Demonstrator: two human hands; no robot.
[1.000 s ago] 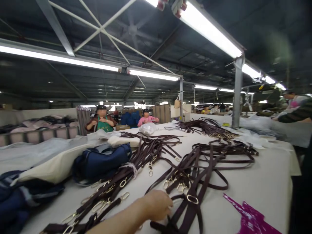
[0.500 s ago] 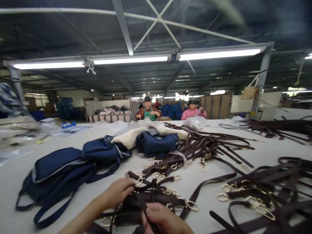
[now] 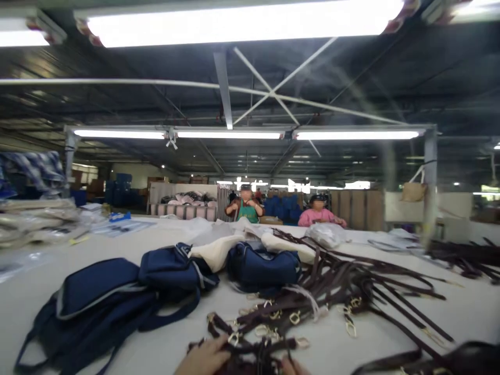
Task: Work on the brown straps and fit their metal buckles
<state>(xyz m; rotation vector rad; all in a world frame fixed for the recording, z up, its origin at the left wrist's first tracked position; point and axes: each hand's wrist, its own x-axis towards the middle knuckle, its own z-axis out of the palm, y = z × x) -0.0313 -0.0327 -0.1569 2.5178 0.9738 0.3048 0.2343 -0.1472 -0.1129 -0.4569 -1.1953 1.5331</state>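
Only the top of my left hand shows at the bottom edge, resting on a bunch of dark brown straps with gold clasps. A fingertip of my right hand peeks in beside it, touching the same bunch. The grip itself is cut off by the frame edge. More brown straps fan out across the white table to the right. Navy blue bags lie to the left, and another navy bag sits behind the straps.
Cream fabric pieces lie behind the bags. Two seated persons work at the far side. Stacked material sits at the far left. A metal post stands at right, with more straps beyond.
The view has tilted upward, so my hands sank to the bottom edge and mostly left the picture. They stay on the strap bunch; the bags and straps have not moved.
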